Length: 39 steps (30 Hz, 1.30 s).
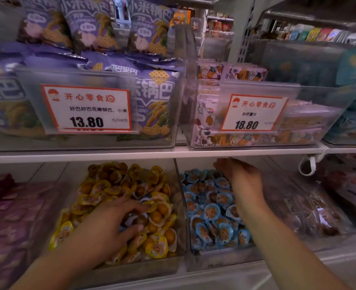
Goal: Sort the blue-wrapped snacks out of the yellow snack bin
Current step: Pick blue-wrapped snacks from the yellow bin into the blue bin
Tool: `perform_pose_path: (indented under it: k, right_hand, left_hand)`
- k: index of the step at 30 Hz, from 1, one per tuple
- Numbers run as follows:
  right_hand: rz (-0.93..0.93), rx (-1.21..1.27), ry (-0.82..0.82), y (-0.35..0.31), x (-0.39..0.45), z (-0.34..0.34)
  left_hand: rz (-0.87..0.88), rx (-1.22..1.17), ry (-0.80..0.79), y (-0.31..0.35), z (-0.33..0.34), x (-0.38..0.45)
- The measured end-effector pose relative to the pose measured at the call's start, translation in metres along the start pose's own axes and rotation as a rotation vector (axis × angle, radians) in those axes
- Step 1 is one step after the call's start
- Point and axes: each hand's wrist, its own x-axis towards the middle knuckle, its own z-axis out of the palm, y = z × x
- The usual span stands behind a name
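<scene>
The clear bin of yellow-wrapped snacks (131, 271) stands on the lower shelf, left of a clear bin of blue-wrapped snacks (221, 260). My left hand (108, 225) reaches into the yellow pile (158, 245), its thumb and fingers curled round a brown snack in a pale bluish wrapper (138, 219). Another bit of blue wrapper (144, 199) shows just past my fingertips. My right hand (238, 176) hovers over the back of the blue pile (210, 212), fingers relaxed and pointing down, holding nothing.
A white shelf edge (172, 153) runs just above both bins. On it stand clear bins of purple snack bags (152, 97) and small patterned packs (206, 114), each with a price card. Purple packs (9, 216) lie to the left and dark wrapped goods (310, 212) to the right.
</scene>
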Motion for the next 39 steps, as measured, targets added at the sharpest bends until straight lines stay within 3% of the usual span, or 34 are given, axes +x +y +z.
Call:
perform_pose_path:
  k: [4, 7, 10, 13, 17, 20, 24, 32, 35, 37, 39]
  right_hand:
    - [-0.385, -0.142, -0.123, -0.006, -0.034, 0.023]
    - [-0.664, -0.353, -0.359, -0.004, -0.068, 0.044]
    - [-0.778, -0.631, -0.687, 0.004, -0.092, 0.067]
    - [-0.892, -1.050, -0.727, 0.013, -0.098, 0.082]
    - [-0.661, -0.897, -0.920, 0.024, -0.107, 0.101]
    - [-0.663, -0.953, -1.016, 0.039, -0.112, 0.113]
    - [-0.562, -0.782, -0.973, 0.042, -0.107, 0.116]
    - [-0.263, -0.563, -0.673, 0.036, -0.104, 0.112]
    - [0.198, -0.063, -0.537, 0.025, -0.103, 0.111]
    - [0.537, 0.301, -0.616, 0.012, -0.108, 0.112]
    - [0.698, 0.485, -0.722, 0.005, -0.116, 0.113]
  left_hand:
    - [-0.065, -0.106, 0.088, -0.003, -0.011, -0.005]
    - [-0.130, -0.183, 0.188, -0.011, -0.022, -0.012]
    - [-0.188, -0.267, 0.257, -0.013, -0.032, -0.019]
    - [-0.200, -0.291, 0.293, -0.013, -0.036, -0.027]
    - [-0.258, -0.357, 0.284, -0.013, -0.039, -0.031]
    - [-0.306, -0.408, 0.201, -0.013, -0.038, -0.030]
    - [-0.215, -0.263, 0.084, -0.011, -0.034, -0.032]
    - [-0.292, -0.443, 0.216, -0.010, -0.037, -0.028]
    - [-0.326, -0.613, 0.452, -0.002, -0.036, -0.026]
    - [-0.260, -0.642, 0.576, 0.013, -0.030, -0.024]
    - [-0.147, -0.537, 0.574, 0.031, -0.018, -0.022]
